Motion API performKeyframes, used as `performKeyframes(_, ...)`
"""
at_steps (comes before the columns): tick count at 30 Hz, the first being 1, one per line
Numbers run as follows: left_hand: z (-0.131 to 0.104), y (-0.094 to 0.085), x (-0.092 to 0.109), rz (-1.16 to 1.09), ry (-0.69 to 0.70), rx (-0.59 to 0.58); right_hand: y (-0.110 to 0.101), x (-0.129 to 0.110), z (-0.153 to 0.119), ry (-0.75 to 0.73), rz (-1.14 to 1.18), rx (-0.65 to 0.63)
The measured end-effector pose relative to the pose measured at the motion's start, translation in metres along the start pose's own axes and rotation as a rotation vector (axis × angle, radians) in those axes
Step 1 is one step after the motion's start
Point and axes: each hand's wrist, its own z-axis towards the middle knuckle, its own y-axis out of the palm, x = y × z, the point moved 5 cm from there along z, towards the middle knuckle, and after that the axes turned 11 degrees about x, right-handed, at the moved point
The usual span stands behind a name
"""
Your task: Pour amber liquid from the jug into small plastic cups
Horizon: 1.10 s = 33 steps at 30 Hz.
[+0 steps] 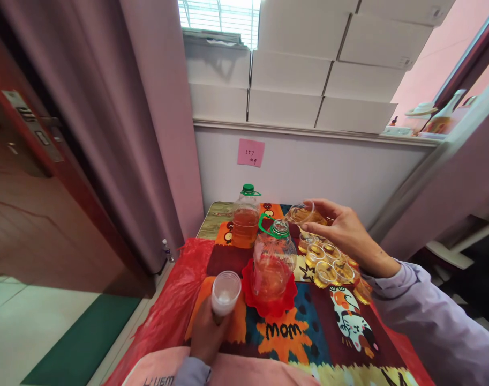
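My right hand (344, 228) grips a clear plastic cup (302, 214), tipped toward the uncapped mouth of a clear jug (273, 265) with a green handle ring. Liquid shows in the tilted cup, and some stands low in the jug. The jug rests on a red scalloped dish (289, 301). Down at the front left, my left hand (207, 329) is wrapped round a stack of clear plastic cups (226, 289), their openings facing up. Beside the jug, several small cups of amber liquid (325, 273) stand grouped under my right forearm, which partly hides them.
Behind stands a second jug (245, 225), capped in green and part full of amber-orange liquid. A patterned cloth (286, 335) covers the table, with red plastic sheeting (167, 305) over its left side. Pink fabric (224, 370) lies at the front edge.
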Motion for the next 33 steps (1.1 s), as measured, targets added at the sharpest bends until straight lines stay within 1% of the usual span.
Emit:
performKeyframes(5,0.000,0.001,-0.002,-0.004,-0.007,0.008,-0.003,-0.004,0.001,0.021,-0.049,0.003)
performKeyframes(10,0.000,0.002,-0.008,-0.002,0.006,0.031,-0.003,-0.010,0.002,-0.017,-0.079,-0.022)
performKeyframes(13,0.000,0.003,-0.009,-0.002,0.018,0.034,-0.004,-0.011,0.004,-0.036,-0.137,-0.005)
performKeyframes(19,0.000,0.002,-0.005,-0.019,0.017,0.010,-0.005,-0.010,0.007,-0.031,-0.222,-0.007)
performKeyframes(24,0.001,0.002,-0.004,-0.021,-0.008,0.005,-0.005,-0.016,0.010,-0.105,-0.271,0.001)
performKeyframes(33,0.002,0.000,0.001,-0.020,0.014,0.018,-0.002,-0.018,0.012,-0.131,-0.260,-0.005)
